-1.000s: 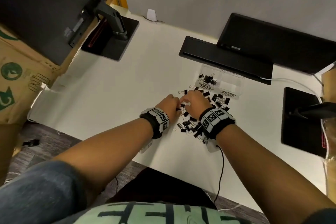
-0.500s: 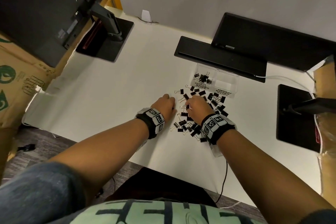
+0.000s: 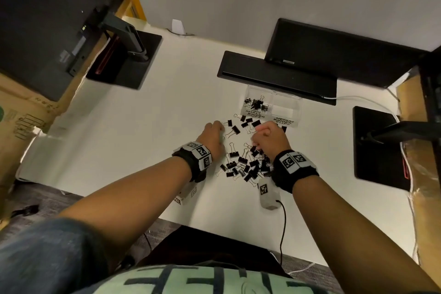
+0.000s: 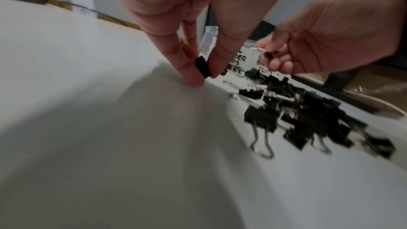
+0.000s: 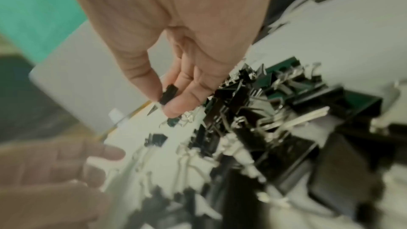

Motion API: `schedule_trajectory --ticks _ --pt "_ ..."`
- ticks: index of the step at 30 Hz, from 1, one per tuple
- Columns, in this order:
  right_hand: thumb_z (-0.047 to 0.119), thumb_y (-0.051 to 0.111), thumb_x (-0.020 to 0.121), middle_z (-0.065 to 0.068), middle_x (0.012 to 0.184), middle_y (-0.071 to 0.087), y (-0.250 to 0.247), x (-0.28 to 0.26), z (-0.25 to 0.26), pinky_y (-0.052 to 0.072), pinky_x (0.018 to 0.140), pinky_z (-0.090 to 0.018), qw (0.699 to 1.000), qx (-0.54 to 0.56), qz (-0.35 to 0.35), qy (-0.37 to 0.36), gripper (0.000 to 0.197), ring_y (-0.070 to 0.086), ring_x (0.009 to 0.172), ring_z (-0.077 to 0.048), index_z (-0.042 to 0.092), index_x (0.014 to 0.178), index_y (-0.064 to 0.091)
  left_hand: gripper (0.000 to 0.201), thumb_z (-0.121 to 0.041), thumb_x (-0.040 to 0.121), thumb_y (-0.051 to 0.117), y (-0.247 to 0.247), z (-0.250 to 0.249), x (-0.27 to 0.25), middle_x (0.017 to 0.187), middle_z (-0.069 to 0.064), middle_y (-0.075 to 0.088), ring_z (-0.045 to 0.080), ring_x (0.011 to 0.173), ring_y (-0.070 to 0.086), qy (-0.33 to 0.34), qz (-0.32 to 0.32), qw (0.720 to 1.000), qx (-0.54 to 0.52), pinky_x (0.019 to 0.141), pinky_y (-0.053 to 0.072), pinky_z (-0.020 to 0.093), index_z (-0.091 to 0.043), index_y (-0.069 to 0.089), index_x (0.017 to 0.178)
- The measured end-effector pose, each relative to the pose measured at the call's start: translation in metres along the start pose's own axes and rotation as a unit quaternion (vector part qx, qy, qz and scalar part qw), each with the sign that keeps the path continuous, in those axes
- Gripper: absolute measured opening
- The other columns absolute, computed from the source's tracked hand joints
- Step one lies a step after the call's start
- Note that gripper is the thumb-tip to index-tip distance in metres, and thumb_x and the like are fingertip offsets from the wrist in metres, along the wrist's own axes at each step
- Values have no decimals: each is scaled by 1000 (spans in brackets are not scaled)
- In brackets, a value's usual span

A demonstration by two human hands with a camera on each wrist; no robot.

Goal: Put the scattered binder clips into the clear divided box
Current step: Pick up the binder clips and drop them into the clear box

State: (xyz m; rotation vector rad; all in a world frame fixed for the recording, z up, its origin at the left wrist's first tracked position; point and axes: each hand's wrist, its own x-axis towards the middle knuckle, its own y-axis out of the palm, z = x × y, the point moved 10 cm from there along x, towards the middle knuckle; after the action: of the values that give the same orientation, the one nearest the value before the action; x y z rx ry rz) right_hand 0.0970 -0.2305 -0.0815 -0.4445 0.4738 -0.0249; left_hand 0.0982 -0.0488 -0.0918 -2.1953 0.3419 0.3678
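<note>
Several black binder clips (image 3: 248,162) lie scattered on the white table between my wrists and the clear divided box (image 3: 273,105). The box's left compartment holds a few small clips (image 3: 256,104); the right one looks bare. My left hand (image 3: 216,132) is at the left edge of the pile and pinches a small black clip (image 4: 203,66) between thumb and finger, low over the table. My right hand (image 3: 268,135) is raised just in front of the box and pinches another small black clip (image 5: 168,94).
A closed black laptop (image 3: 276,76) lies right behind the box, with a monitor (image 3: 334,52) behind it. Black monitor stands sit at the far left (image 3: 126,64) and at the right (image 3: 377,145). A white cable (image 3: 358,98) runs at the right. Bare table lies to the left.
My two hands have drawn apart and forward: the left went to the pile's left edge, the right rose toward the box. The head view has shifted a little.
</note>
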Motion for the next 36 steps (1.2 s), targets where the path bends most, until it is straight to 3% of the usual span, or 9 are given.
schedule_trajectory --ticks 3,5,8,11,13,18,23,32,36 --pt "-1 47 88 -11 77 58 2 4 -7 54 60 -26 975 206 23 76 24 58 60 -17 2 107 61 43 -10 89 49 -14 2 10 120 13 54 26 101 57 -28 -32 998 -45 84 44 30 -11 43 131" --pt "3 49 89 -9 75 54 7 7 -4 51 61 -27 969 226 36 89 17 56 61 -18 2 97 63 43 -14 93 48 -22 4 18 120 14 60 29 106 59 -54 -43 995 -74 87 45 31 -13 42 135" --pt "17 55 89 -12 78 58 10 13 16 49 66 -31 999 15 24 24 17 56 64 -18 2 87 62 36 -17 96 42 -27 4 28 114 17 63 29 90 61 -74 -43 993 -79 73 45 28 -13 43 132" --pt "15 51 92 -14 96 64 18 19 36 47 62 -27 979 -193 -12 -66 21 62 76 -22 3 106 61 26 -16 97 35 -30 -5 36 101 14 62 24 77 54 -52 -43 998 -17 67 41 30 -9 45 121" --pt "15 49 93 -8 94 62 25 23 34 40 54 -24 963 -260 -11 -74 23 57 68 -19 11 115 55 23 -15 96 35 -28 -13 40 92 12 58 26 77 54 -27 -31 999 34 65 40 30 -8 46 115" --pt "22 54 92 -4 91 60 33 23 29 40 64 -28 934 -344 -5 -92 20 54 74 -19 14 110 51 32 -18 92 49 -17 -32 45 104 14 61 30 97 56 29 14 991 131 75 47 35 -12 47 123" --pt "23 56 92 -7 104 62 35 23 21 45 71 -31 945 -319 13 -64 27 59 86 -23 13 116 50 21 -13 88 51 -9 -30 49 106 12 63 28 102 54 30 33 988 149 81 52 39 -14 59 107" --pt "15 58 88 2 75 52 18 21 59 40 55 -22 970 -216 12 -110 8 50 65 -14 10 91 51 35 -30 91 57 -3 -17 54 112 16 61 32 106 55 -13 53 987 153 81 47 38 -5 50 113" --pt "14 57 90 3 83 56 -25 40 93 51 72 -25 975 -175 -63 -119 7 56 76 -14 10 95 56 36 -28 94 54 0 -19 49 118 17 56 32 106 56 -18 62 988 143 85 46 38 -2 46 117"
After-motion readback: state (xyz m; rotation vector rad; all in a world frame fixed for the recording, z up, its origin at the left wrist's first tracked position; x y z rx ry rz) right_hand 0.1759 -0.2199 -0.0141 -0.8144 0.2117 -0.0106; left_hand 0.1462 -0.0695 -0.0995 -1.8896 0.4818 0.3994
